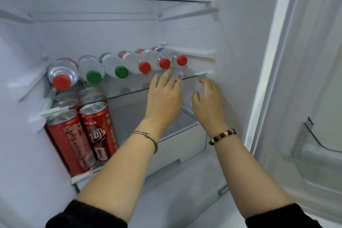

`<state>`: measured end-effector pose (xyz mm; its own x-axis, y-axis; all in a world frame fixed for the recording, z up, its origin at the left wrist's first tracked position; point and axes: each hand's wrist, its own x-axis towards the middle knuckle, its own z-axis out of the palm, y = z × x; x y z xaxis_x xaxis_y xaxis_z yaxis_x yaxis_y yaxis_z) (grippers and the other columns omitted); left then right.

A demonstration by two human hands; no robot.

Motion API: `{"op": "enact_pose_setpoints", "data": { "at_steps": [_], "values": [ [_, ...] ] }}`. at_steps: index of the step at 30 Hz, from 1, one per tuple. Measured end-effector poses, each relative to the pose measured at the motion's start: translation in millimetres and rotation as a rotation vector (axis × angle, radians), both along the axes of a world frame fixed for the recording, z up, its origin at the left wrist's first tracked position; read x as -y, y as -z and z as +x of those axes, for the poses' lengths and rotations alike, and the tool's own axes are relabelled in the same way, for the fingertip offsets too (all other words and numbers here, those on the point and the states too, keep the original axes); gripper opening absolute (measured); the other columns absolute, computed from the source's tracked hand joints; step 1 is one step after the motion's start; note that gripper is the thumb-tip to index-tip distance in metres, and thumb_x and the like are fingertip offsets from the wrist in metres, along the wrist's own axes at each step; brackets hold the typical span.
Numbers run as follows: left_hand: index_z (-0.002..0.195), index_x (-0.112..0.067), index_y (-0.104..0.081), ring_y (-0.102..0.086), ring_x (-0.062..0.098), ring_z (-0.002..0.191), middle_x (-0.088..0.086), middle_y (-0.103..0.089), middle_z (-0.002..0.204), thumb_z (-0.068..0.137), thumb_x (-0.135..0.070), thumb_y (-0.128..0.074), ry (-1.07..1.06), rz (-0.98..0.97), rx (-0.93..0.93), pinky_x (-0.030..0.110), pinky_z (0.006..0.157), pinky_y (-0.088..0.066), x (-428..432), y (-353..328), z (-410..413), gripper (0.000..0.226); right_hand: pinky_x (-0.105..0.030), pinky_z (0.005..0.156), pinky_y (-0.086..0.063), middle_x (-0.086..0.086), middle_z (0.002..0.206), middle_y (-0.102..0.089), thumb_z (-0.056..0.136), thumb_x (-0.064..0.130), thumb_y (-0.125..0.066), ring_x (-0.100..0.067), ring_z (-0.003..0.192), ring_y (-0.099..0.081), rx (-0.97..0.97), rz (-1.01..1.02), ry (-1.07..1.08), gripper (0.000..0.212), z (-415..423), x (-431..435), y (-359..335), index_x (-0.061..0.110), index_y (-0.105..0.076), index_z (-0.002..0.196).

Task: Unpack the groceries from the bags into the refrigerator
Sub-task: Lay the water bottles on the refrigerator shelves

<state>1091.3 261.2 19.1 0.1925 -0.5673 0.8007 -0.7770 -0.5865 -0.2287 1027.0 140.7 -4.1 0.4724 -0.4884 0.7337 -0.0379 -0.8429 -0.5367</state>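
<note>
The refrigerator is open in front of me. Several clear water bottles [133, 63] with red and green caps lie in a row on the middle glass shelf [129, 90]. On the shelf below, at the left, stand red cola cans [100, 131]. My left hand [163, 96] lies flat at the shelf's front edge, fingers apart, just below the red-capped bottles. At the shelf's right front corner my right hand [208, 102] is curled. A blurred translucent shape [194, 87] sits between the hands; I cannot tell what it is or whether it is held.
An upper glass shelf [111, 0] spans the top. A white drawer [177, 146] sits under the lower shelf. The open door with a clear bin [314, 140] is at the right. The right half of the lower shelf holds nothing I can see.
</note>
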Motion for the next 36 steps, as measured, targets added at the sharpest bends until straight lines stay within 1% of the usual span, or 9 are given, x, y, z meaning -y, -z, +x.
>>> {"op": "enact_pose_setpoints", "data": {
  "at_steps": [2, 4, 9, 14, 18, 20, 24, 32, 36],
  "values": [
    [0.118, -0.004, -0.061, -0.042, 0.035, 0.131, 0.018, -0.056, 0.13, 0.082, -0.01, -0.057, 0.048, 0.009, -0.038, 0.054, 0.107, -0.029, -3.1, 33.9, -14.3, 0.036, -0.031, 0.104, -0.033, -0.013, 0.129, -0.051, 0.088, 0.007, -0.052, -0.026, 0.122, -0.043, -0.024, 0.042, 0.02, 0.039, -18.8, -5.7, 27.4, 0.001, -0.049, 0.127],
    [0.124, -0.005, -0.057, -0.035, 0.035, 0.136, 0.018, -0.048, 0.139, 0.084, -0.012, -0.051, 0.075, 0.039, -0.122, 0.055, 0.108, -0.027, -4.8, 65.9, -29.8, 0.042, -0.035, 0.106, -0.035, -0.015, 0.131, -0.05, 0.089, 0.009, -0.053, -0.027, 0.124, -0.042, -0.07, 0.054, 0.044, 0.04, -35.6, -10.6, 56.0, 0.0, -0.048, 0.127],
    [0.131, -0.005, -0.05, -0.035, 0.037, 0.135, 0.019, -0.044, 0.141, 0.081, -0.017, -0.064, 0.069, 0.16, -0.348, 0.055, 0.106, -0.031, -3.8, 141.0, -68.5, 0.053, -0.039, 0.113, -0.028, -0.016, 0.143, -0.039, 0.091, 0.013, -0.052, -0.027, 0.134, -0.032, -0.253, 0.114, 0.108, 0.045, -84.8, -16.9, 122.5, 0.002, -0.043, 0.134],
    [0.137, -0.007, -0.045, -0.035, 0.036, 0.135, 0.019, -0.041, 0.144, 0.082, -0.019, -0.067, 0.186, 0.259, -0.495, 0.055, 0.107, -0.028, 7.1, 193.7, -116.6, 0.06, -0.04, 0.112, -0.03, -0.014, 0.143, -0.041, 0.09, 0.013, -0.054, -0.028, 0.133, -0.034, -0.371, 0.157, 0.168, 0.046, -149.9, -16.3, 176.6, 0.004, -0.044, 0.134],
    [0.144, -0.011, -0.035, -0.022, 0.033, 0.142, 0.016, -0.027, 0.153, 0.093, -0.021, -0.053, 0.27, 0.35, -0.591, 0.049, 0.114, -0.012, 20.6, 213.2, -153.1, 0.055, -0.039, 0.113, -0.027, -0.012, 0.145, -0.039, 0.09, 0.014, -0.055, -0.027, 0.135, -0.032, -0.475, 0.189, 0.246, 0.048, -203.9, -7.2, 202.8, 0.005, -0.044, 0.135],
    [0.148, -0.013, -0.025, -0.013, 0.029, 0.145, 0.011, -0.019, 0.156, 0.097, -0.027, -0.045, 0.294, 0.4, -0.588, 0.046, 0.116, -0.008, 30.8, 219.3, -171.8, 0.057, -0.038, 0.113, -0.026, -0.013, 0.146, -0.037, 0.09, 0.015, -0.055, -0.028, 0.137, -0.03, -0.511, 0.191, 0.314, 0.05, -228.9, 4.3, 208.8, 0.004, -0.042, 0.136],
    [0.142, -0.011, -0.039, -0.033, 0.033, 0.138, 0.015, -0.037, 0.148, 0.089, -0.026, -0.061, 0.396, 0.475, -0.526, 0.046, 0.111, -0.02, 60.1, 222.6, -217.5, 0.06, -0.037, 0.115, -0.023, -0.014, 0.149, -0.03, 0.09, 0.019, -0.054, -0.029, 0.139, -0.025, -0.567, 0.222, 0.427, 0.055, -280.4, 30.1, 210.9, 0.004, -0.036, 0.14],
    [0.151, -0.021, -0.003, 0.008, 0.025, 0.146, 0.007, 0.004, 0.159, 0.1, -0.037, -0.036, 0.585, 0.651, -0.501, 0.043, 0.116, 0.004, 147.1, 222.4, -360.1, 0.063, -0.04, 0.117, -0.016, -0.015, 0.153, -0.022, 0.091, 0.025, -0.054, -0.03, 0.141, -0.018, -0.611, 0.313, 0.681, 0.058, -438.0, 75.2, 207.5, 0.005, -0.033, 0.142],
    [0.151, -0.025, 0.004, 0.016, 0.026, 0.145, 0.005, 0.011, 0.159, 0.097, -0.048, -0.034, 0.624, 0.744, -0.513, 0.05, 0.115, 0.004, 195.1, 222.5, -471.5, 0.07, -0.043, 0.115, -0.021, -0.014, 0.15, -0.027, 0.089, 0.022, -0.056, -0.029, 0.139, -0.022, -0.568, 0.365, 0.825, 0.056, -546.7, 93.9, 205.1, 0.004, -0.037, 0.138]
  ]
}}
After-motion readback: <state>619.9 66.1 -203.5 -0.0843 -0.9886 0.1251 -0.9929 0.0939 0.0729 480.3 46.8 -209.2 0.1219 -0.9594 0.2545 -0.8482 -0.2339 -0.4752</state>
